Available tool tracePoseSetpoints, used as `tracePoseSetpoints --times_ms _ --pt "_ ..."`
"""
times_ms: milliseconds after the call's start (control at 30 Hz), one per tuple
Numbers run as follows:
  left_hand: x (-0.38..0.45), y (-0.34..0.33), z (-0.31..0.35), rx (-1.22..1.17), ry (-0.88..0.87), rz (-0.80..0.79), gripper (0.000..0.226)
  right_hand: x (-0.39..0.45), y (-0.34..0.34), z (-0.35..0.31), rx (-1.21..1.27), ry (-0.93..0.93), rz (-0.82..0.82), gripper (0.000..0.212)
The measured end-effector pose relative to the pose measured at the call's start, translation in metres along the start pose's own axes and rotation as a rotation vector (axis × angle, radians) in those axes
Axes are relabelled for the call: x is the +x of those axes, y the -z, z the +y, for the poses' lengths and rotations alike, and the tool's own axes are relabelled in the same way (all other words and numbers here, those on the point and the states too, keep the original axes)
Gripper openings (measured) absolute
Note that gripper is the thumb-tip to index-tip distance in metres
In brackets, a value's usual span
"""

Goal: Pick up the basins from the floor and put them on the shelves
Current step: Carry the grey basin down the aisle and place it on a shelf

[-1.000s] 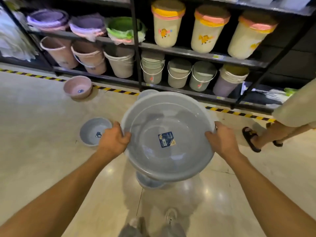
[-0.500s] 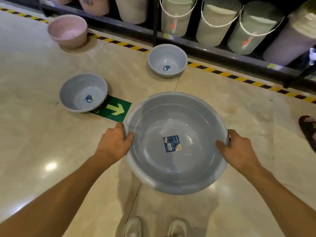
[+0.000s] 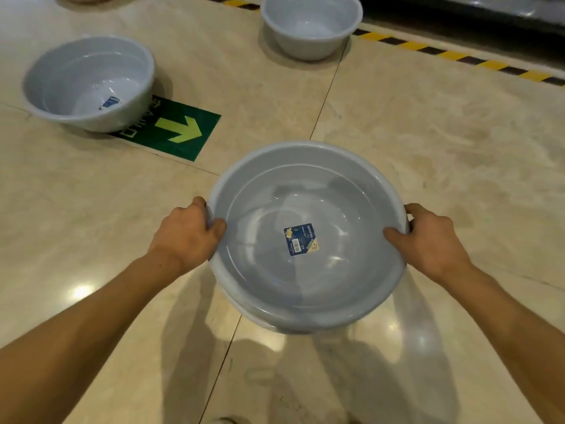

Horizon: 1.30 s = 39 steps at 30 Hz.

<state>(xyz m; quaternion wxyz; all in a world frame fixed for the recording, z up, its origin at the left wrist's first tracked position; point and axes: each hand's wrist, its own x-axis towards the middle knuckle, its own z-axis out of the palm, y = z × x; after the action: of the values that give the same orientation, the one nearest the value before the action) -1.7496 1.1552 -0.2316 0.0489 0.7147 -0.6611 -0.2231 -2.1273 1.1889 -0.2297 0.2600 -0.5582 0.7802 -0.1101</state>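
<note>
A person's left hand (image 3: 186,237) and right hand (image 3: 428,240) grip opposite rims of a large grey basin (image 3: 305,270) above the tiled floor (image 3: 428,133); two smaller basins (image 3: 88,84) (image 3: 308,26) sit beyond.

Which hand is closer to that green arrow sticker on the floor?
Left. The left hand sits just below the arrow sticker; the right hand is across the basin.
</note>
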Motion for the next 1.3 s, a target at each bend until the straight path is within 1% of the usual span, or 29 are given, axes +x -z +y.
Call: tracePoseSetpoints --times_ms 67,200,300,400,467,533,633,800,900,1000,1067,1167,1300 --pt "-0.001 -0.013 -0.007 0.021 0.010 -0.011 0.027 0.002 -0.013 0.007 -0.026 0.014 -0.016 0.047" --pt "-0.002 -0.030 -0.017 0.064 0.023 -0.073 0.030 0.004 -0.034 0.013 -0.040 0.022 -0.040 0.044" --pt "-0.001 -0.035 -0.017 0.049 0.034 -0.097 0.030 0.004 -0.040 0.015 -0.089 0.030 -0.061 0.046" --pt "-0.002 -0.038 -0.016 0.026 0.061 -0.099 0.029 0.002 -0.044 0.017 -0.122 0.018 -0.059 0.043" --pt "-0.005 -0.043 -0.016 -0.030 0.100 -0.109 0.028 0.002 -0.047 0.019 -0.134 0.010 -0.052 0.041" --pt "-0.008 -0.049 -0.016 -0.160 0.159 -0.141 0.028 0.002 -0.052 0.020 -0.125 -0.003 -0.056 0.038" --pt "-0.010 -0.057 -0.017 -0.340 0.224 -0.174 0.039 0.004 -0.060 0.020 -0.043 -0.038 -0.059 0.035" --pt "-0.001 -0.051 -0.017 -0.369 0.220 -0.160 0.027 0.010 -0.060 0.015 -0.014 -0.048 -0.035 0.036" --pt "0.002 -0.030 -0.012 -0.350 0.228 -0.135 0.025 0.014 -0.045 -0.004 0.058 -0.033 -0.020 0.033" --pt "-0.002 0.017 0.002 -0.331 0.244 -0.101 0.026 0.013 -0.004 -0.038 0.113 0.012 -0.008 0.029" --pt "-0.011 0.071 0.016 -0.333 0.267 -0.083 0.025 0.006 0.040 -0.072 0.120 0.035 -0.011 0.028" --pt "-0.032 0.183 0.043 -0.351 0.275 -0.076 0.025 -0.012 0.134 -0.141 0.096 0.072 -0.028 0.030" --pt "-0.082 0.362 0.095 -0.392 0.260 -0.025 0.027 -0.048 0.296 -0.258 0.045 0.139 -0.036 0.029"
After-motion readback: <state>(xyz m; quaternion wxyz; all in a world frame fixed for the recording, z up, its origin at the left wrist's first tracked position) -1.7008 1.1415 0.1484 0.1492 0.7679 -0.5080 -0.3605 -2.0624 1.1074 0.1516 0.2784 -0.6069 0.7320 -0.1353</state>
